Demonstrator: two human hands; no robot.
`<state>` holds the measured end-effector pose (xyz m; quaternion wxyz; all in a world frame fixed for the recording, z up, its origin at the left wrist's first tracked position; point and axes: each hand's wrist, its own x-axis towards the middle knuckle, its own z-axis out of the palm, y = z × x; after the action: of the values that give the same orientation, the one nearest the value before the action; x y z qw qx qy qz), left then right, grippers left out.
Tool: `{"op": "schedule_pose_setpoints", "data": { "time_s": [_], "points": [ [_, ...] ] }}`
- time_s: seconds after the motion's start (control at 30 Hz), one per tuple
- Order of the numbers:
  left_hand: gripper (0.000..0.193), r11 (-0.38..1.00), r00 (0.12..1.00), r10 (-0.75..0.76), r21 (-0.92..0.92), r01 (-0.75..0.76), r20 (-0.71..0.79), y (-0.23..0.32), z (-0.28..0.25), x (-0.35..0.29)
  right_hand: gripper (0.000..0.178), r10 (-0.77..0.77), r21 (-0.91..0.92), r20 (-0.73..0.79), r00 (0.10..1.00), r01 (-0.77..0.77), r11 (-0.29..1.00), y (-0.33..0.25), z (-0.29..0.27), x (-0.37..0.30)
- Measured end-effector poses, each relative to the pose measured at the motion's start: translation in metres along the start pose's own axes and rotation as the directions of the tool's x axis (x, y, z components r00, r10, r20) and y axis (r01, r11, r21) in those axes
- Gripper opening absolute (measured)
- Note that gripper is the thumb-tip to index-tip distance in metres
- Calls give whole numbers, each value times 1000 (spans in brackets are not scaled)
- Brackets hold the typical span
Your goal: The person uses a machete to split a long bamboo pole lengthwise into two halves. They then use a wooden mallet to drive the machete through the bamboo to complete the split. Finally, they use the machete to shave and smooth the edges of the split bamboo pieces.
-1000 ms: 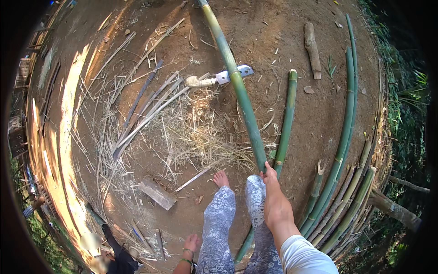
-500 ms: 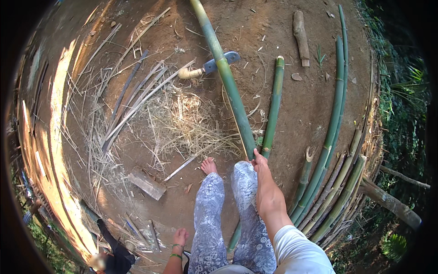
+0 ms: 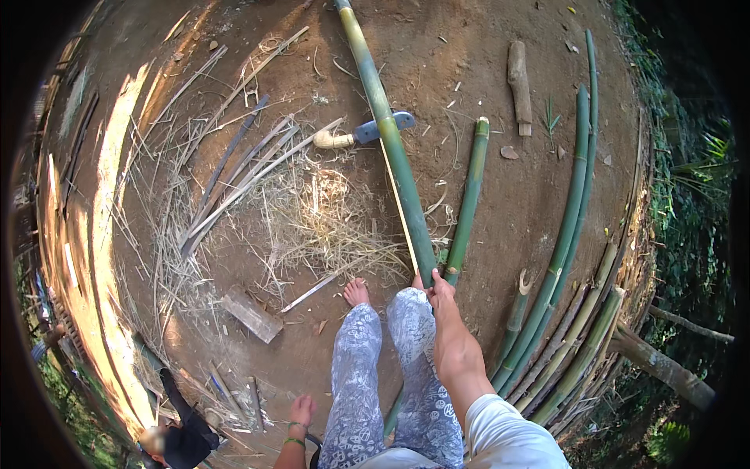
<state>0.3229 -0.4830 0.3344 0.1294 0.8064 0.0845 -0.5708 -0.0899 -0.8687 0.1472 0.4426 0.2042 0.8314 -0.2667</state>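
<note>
My right hand [image 3: 442, 286] is closed round the near end of a long green bamboo pole [image 3: 405, 181], beside my right knee. The pole slants away to the far left, and a pale cut edge runs along its left side. Under or behind it, part hidden, lies a machete [image 3: 375, 130] with a dark blade and a curved pale handle. My left hand [image 3: 301, 409], with green bands at the wrist, hangs low beside my left leg; it seems loosely open and nothing shows in it. A shorter green bamboo piece [image 3: 469, 195] lies just right of the pole.
Pale shavings [image 3: 328, 215] and thin split strips [image 3: 254, 176] cover the ground at left. A flat board [image 3: 251, 314] lies near my left foot. Long bamboo poles [image 3: 573, 180] and stacked stalks [image 3: 582, 359] line the right. Another person [image 3: 183, 434] is at lower left.
The view has shifted slightly, so the ground sits lower in the picture. The pole's pale cut edge shows more plainly. My right hand still grips its near end; my left hand is slightly lower.
</note>
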Motion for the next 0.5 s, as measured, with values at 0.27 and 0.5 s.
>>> {"op": "schedule_pose_setpoints", "data": {
  "time_s": [0.27,0.5],
  "points": [
    [48,1000,997,23,-9,-23,-71,21,7,-17,45,-2,-27,-48,999,1,1000,3,5,-10],
    [44,985,986,137,-90,-146,-98,70,55,-36,46,-6,-32,-58,998,4,999,-4,5,-21]
  ]
}}
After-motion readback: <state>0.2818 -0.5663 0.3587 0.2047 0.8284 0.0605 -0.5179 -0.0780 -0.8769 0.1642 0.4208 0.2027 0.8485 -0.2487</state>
